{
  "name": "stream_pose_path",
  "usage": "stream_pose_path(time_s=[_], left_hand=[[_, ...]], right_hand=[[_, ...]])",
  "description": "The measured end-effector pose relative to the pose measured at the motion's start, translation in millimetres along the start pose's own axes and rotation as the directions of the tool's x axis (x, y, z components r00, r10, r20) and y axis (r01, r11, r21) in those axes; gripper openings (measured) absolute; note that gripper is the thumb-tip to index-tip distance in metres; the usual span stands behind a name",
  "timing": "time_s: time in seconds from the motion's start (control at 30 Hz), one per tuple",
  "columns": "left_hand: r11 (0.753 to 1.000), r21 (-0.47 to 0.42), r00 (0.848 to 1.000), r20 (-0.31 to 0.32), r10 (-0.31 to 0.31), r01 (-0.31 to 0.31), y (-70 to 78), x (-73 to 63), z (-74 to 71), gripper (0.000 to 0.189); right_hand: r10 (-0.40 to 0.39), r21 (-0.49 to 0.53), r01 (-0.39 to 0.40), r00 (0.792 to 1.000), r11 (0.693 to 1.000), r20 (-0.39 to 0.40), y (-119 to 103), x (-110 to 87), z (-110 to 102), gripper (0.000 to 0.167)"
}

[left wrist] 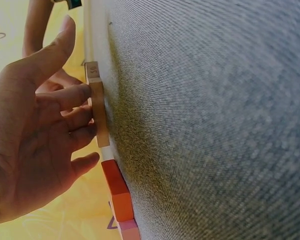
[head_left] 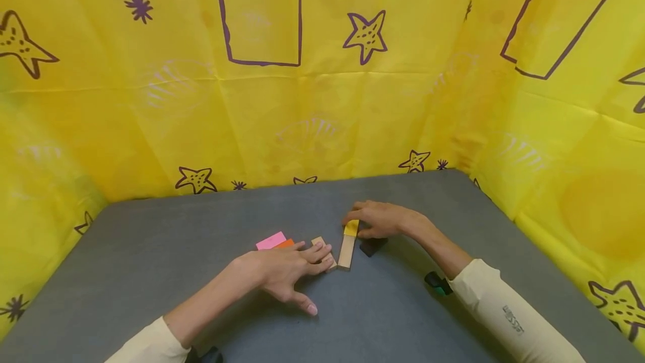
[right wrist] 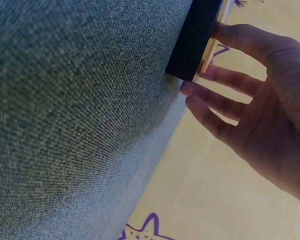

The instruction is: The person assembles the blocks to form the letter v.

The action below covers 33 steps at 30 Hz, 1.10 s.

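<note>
My right hand (head_left: 380,218) pinches a yellow block (head_left: 351,227) between thumb and fingers. It lies flat at the far end of a plain wooden block (head_left: 346,252), in line with it. Just right of these sits a black block (head_left: 373,246), which partly covers the yellow one in the right wrist view. My left hand (head_left: 287,270) has its fingers stretched over a second wooden block (head_left: 317,241), fingertips against it, thumb held apart. That block slants, its near end meeting the first wooden block's near end. Beyond the left hand are an orange block (left wrist: 116,190) and a pink block (head_left: 270,241).
The blocks lie on a grey cloth-covered table (head_left: 403,307). Yellow curtains (head_left: 322,99) printed with starfish surround the table at the back and sides. Dark straps with devices sit at both wrists.
</note>
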State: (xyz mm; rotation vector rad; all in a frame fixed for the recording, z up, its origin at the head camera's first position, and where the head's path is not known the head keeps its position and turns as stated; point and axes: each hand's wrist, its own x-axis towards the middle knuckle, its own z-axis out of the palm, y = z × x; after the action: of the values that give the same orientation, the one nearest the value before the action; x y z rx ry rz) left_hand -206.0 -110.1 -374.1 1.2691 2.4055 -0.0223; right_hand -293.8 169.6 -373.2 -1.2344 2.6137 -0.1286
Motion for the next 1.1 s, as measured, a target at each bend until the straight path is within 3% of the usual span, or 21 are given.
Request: stream_pose_path(time_s=[0.27,0.83,1.1], left_hand=[[1.000,0.003,1.000,-0.008,0.026,-0.026,-0.6,2.2,2.7,0.096],[1.000,0.007,1.000,-0.003,0.014,-0.014,-1.2,3.1,3.2,0.096],[1.000,0.004,1.000,0.003,0.010,-0.010,-0.9,2.4,2.1,0.096]], right_hand=[[-0.015,-0.001,0.015,1.000,1.000,-0.002,2.7,-0.7,1.9,0.039],[-0.026,0.037,0.026,1.000,0.999,0.002,4.9,-1.3,0.6,0.048],[-0.031,0.026,0.031,1.000,0.999,0.002,4.5,-2.2,0.0,0.042]])
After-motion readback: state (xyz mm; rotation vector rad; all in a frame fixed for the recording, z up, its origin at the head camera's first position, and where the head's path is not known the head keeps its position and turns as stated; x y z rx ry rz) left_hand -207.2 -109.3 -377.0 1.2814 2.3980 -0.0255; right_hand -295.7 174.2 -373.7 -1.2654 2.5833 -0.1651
